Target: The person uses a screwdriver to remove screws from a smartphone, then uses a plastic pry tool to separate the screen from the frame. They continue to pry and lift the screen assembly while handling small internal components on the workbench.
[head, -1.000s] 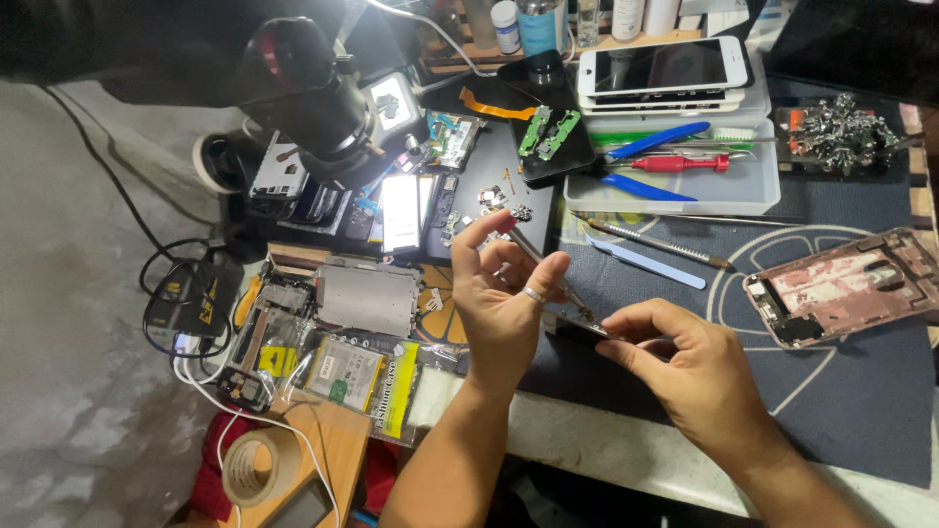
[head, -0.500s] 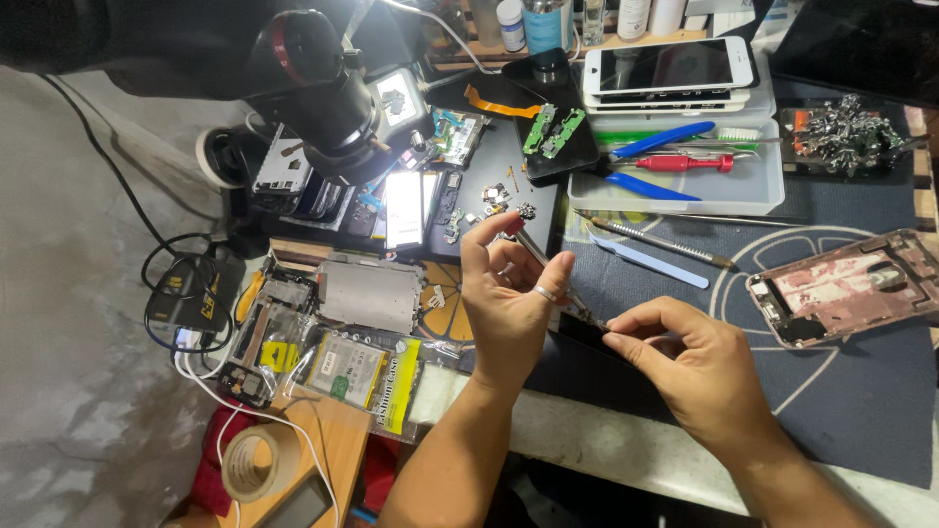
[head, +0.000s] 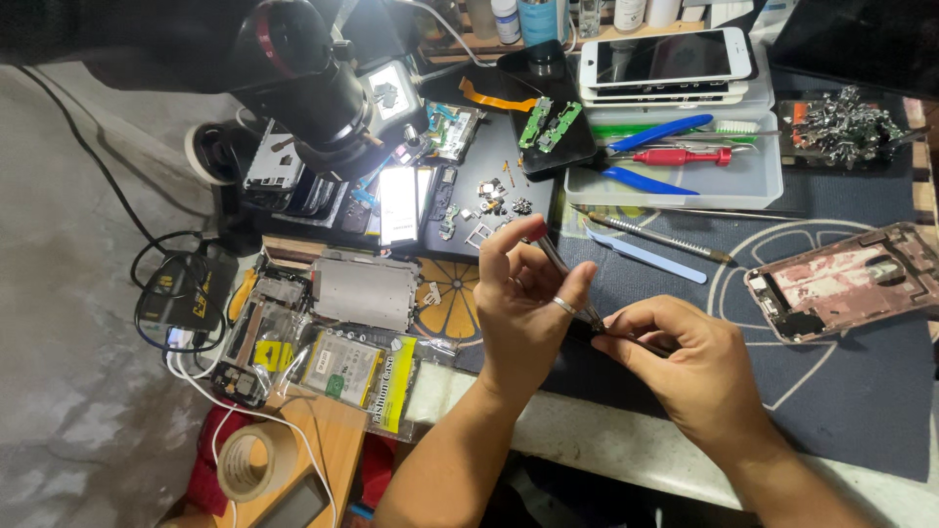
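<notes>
Since a second ago, we barely shift: left hand point(head: 523, 303) grip stays closed on screwdriver point(head: 562, 274); right hand point(head: 690, 357) pinches small dark part point(head: 611, 332) beside it, near pink phone frame point(head: 846, 279). Work continues.

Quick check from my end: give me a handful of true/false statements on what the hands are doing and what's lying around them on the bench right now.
1. The left hand wears a ring. True.
2. The right hand lies flat and empty on the mat. False: its fingertips pinch a small dark part next to the left hand.
3. The left hand holds a thin tool. True.
4. The phone back housing lies between the two hands. False: it lies apart, at the mat's far right.
5. The white-framed phone sits face up on the tray. True.
</notes>
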